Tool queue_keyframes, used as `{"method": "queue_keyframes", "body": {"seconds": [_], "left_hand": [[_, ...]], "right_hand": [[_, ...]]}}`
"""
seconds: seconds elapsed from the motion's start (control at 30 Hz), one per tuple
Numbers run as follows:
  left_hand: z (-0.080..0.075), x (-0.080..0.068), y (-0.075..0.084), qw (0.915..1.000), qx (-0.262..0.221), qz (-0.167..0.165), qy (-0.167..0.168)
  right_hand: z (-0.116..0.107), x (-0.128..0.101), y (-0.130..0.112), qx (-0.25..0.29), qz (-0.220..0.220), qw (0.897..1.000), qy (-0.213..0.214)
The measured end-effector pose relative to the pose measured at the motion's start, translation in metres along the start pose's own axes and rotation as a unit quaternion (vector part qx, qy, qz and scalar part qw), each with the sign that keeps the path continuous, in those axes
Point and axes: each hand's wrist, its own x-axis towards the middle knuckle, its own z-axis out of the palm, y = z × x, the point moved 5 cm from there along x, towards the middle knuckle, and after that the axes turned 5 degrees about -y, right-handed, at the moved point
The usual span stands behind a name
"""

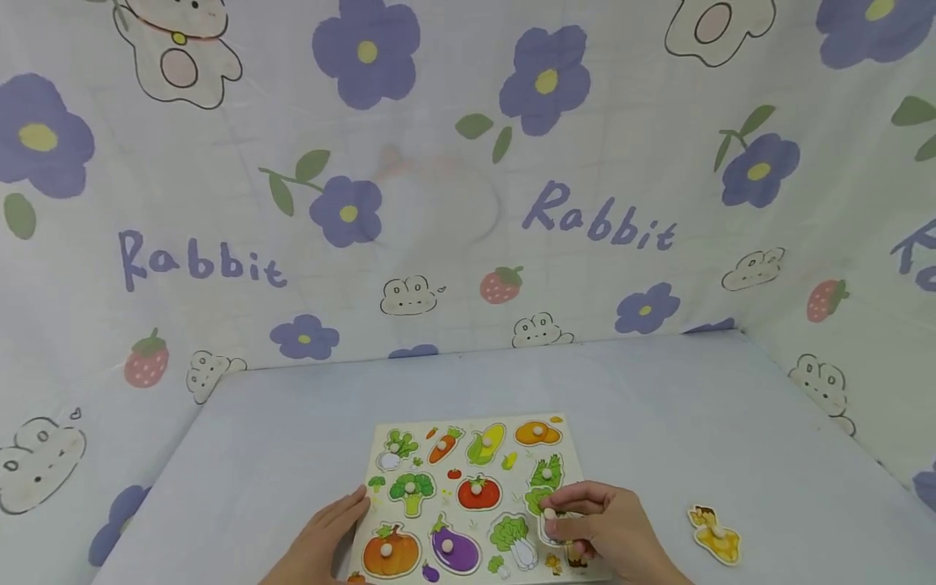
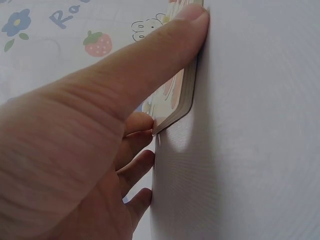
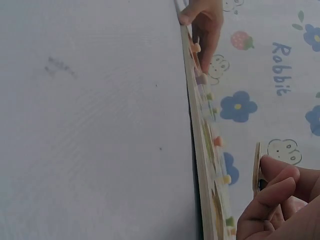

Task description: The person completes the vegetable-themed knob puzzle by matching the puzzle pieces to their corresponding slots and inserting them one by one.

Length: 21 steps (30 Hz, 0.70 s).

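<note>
While the puzzle board [image 1: 468,496] lies flat on the surface [image 1: 658,406], near its front edge, both hands work at it. Landmark for everything below: the board.

Left hand [image 1: 322,540]: at the board's near-left corner, fingers straight and together, fingertips against the left edge beside the pumpkin piece [image 1: 391,552]. Left wrist view confirms this: index finger [image 2: 150,55] laid along the board's top edge, other fingers tucked against the rounded corner [image 2: 175,112]. Nothing pinched.

Right hand [image 1: 607,532]: over the board's near-right corner, fingers curled, pinching a flat puzzle piece [image 1: 550,524] by its knob. Right wrist view shows that piece [image 3: 257,167] edge-on, held clear of the board face, not seated. Which vegetable it is: cannot tell, fingers cover most of it.

Seated on the board:
- far row: radish, carrot [image 1: 444,444], corn [image 1: 486,443], orange piece [image 1: 537,433]
- middle row: broccoli [image 1: 412,490], tomato [image 1: 478,491], leafy green [image 1: 544,473]
- near row: pumpkin, eggplant [image 1: 455,548], bok choy [image 1: 512,538]

Each has a pale round knob.

One loose yellow piece [image 1: 715,534] lies on the surface well to the right of the board, apart from the right hand.

Behind and to both sides of the board: a cloth backdrop [image 1: 468,203] printed with purple flowers, strawberries and the word "Rabbit".
</note>
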Motion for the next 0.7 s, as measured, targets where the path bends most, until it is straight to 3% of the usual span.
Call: {"method": "queue_keyframes", "body": {"seconds": [0.27,0.7], "left_hand": [[0.000,-0.001,-0.001,1.0000,0.004,0.000,0.002],[0.001,0.000,-0.001,0.9997,-0.018,-0.016,-0.003]], "right_hand": [[0.019,0.003,0.002,0.027,-0.001,0.999,-0.020],[0.033,0.013,0.010,-0.045,-0.004,0.998,-0.053]]}}
